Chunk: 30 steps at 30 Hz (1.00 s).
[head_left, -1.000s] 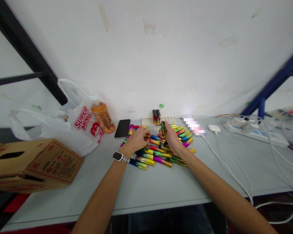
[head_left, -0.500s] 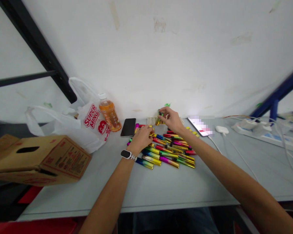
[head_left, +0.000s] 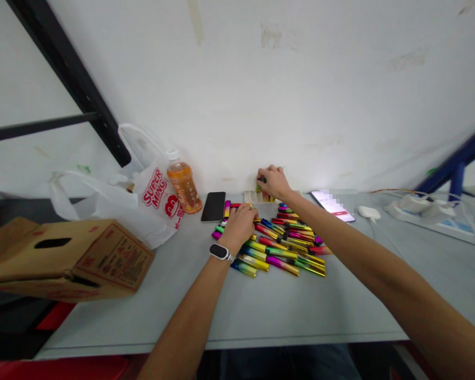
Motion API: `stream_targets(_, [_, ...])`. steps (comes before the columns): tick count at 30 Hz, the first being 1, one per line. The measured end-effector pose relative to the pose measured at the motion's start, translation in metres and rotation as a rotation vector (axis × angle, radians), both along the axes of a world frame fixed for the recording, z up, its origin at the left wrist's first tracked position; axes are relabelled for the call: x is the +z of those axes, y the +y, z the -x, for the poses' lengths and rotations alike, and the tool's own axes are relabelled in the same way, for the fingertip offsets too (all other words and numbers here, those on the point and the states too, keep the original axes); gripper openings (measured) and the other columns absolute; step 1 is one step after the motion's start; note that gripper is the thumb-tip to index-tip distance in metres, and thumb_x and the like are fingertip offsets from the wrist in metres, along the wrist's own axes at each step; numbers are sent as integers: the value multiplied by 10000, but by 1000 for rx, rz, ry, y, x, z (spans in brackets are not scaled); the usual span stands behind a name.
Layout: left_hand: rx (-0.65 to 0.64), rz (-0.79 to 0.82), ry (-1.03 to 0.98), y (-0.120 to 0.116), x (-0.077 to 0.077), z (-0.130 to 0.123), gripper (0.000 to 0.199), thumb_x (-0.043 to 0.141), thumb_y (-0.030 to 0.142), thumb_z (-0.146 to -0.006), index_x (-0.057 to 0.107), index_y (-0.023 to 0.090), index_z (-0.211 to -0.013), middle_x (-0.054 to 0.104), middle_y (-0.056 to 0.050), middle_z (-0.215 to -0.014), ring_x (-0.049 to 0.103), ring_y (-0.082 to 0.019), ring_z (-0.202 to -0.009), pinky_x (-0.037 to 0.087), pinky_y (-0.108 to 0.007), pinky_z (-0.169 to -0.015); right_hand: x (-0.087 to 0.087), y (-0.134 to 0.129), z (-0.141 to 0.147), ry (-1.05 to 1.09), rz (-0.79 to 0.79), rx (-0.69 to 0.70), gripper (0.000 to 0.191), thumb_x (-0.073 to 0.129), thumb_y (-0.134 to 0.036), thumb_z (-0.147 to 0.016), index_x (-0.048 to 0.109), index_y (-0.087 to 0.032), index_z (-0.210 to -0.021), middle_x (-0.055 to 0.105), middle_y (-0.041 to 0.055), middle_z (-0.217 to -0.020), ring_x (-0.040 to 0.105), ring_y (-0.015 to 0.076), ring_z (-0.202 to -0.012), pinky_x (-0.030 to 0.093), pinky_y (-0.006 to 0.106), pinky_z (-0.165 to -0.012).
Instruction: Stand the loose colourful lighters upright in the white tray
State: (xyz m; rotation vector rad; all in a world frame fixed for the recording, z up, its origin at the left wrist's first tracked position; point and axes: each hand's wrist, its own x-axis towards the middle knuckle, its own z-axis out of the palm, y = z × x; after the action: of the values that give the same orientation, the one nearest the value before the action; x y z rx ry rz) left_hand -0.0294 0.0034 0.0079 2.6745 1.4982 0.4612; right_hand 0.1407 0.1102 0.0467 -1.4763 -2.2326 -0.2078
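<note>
My right hand (head_left: 274, 182) pinches a slim shiny tube with a black end (head_left: 262, 179), held upright at a pale tray with small round holes (head_left: 252, 197) by the wall. Its fingers partly cover the tube and the tray. My left hand (head_left: 240, 224), with a watch on the wrist, rests on the left part of a spread of shiny metallic tubes (head_left: 283, 253). Its fingers are curled around a tube among them, mostly hidden. The tubes are gold, green, blue, red and purple, several with black ends, lying in slanted rows on the grey table (head_left: 301, 311).
Left of the tubes lie a dark phone (head_left: 214, 206), an orange drink bottle (head_left: 184, 184), a white plastic bag (head_left: 150, 211) and a cardboard box (head_left: 103, 258). To the right are a lit phone (head_left: 332, 205), a white earphone case (head_left: 369, 212), cables and a power strip (head_left: 431, 216).
My right hand has lowered the tube toward the tray and turned it more upright. My left hand stays over the tubes. The whole view has shifted slightly.
</note>
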Motion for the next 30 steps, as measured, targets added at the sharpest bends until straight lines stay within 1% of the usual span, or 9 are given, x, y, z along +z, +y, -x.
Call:
stream_targets(4, [-5, -3, -14, 2, -1, 0, 221, 570, 54, -823, 681, 185, -962, 676, -120, -1100, 591, -310, -1142, 437, -473, -982, 0, 4, -3, 10, 4, 22, 159, 566, -225, -905, 695, -184, -988, 729, 124, -1010, 516, 311, -1077, 307, 448, -949])
stream_targets(8, [-25, -35, -85, 3, 5, 0, 202, 578, 93, -851, 661, 191, -1007, 674, -96, -1078, 635, -278, -1046, 471, -438, -957, -2, 6, -5, 49, -1, 14, 171, 568, -240, -911, 704, -182, -996, 727, 125, -1005, 519, 309, -1076, 316, 459, -956])
stream_targets(12, [-13, -36, -304, 2, 10, -2, 209, 586, 111, -854, 631, 195, -1041, 666, -73, -1058, 655, -236, -962, 522, -372, -885, -6, 10, -6, 101, -16, 37, 186, 568, -242, -911, 721, -180, -997, 720, 130, -996, 524, 306, -1072, 331, 467, -960])
stream_targets(15, [-51, -29, -500, 3, 10, -3, 331, 578, 95, -852, 599, 204, -1164, 658, -61, -1066, 655, -207, -942, 541, -344, -876, -10, 12, -7, 114, -22, 54, 192, 571, -245, -911, 730, -174, -990, 709, 130, -972, 517, 296, -1063, 338, 456, -962])
stream_targets(17, [-83, -23, -576, 6, 8, -3, 375, 579, 96, -857, 592, 214, -1213, 651, -60, -1086, 656, -192, -922, 544, -342, -891, -11, 11, -7, 110, -42, 61, 187, 578, -251, -911, 741, -179, -968, 697, 125, -974, 501, 294, -1069, 343, 454, -962])
stream_targets(20, [-86, 16, -639, 9, 5, -3, 259, 603, 114, -855, 643, 202, -1094, 663, -61, -1063, 666, -181, -871, 549, -345, -883, -9, 6, -6, 89, -129, 52, 195, 602, -295, -908, 767, -191, -901, 649, 136, -1091, 453, 325, -1121, 356, 477, -955])
stream_targets(24, [-31, 96, -789, 9, 6, -4, 121, 659, 167, -833, 629, 194, -947, 710, -31, -918, 689, -177, -814, 556, -304, -775, -5, -2, -5, 15, -191, 11, 311, 556, -374, -944, 792, -178, -891, 560, 171, -1158, 424, 365, -1141, 366, 530, -945])
stream_targets(27, [7, 146, -888, 6, 9, -4, 125, 694, 241, -821, 607, 194, -897, 711, -8, -805, 690, -165, -722, 529, -261, -661, -5, -6, -6, -48, -180, -8, 392, 483, -396, -983, 796, -169, -925, 545, 178, -1127, 422, 366, -1141, 368, 539, -946])
stream_targets(30, [46, 155, -975, 6, 9, -4, 182, 726, 294, -796, 585, 191, -846, 694, 5, -742, 681, -155, -683, 505, -239, -613, -7, -11, -10, -89, -157, -18, 410, 445, -410, -999, 791, -190, -1008, 543, 169, -1112, 424, 358, -1137, 365, 529, -947])
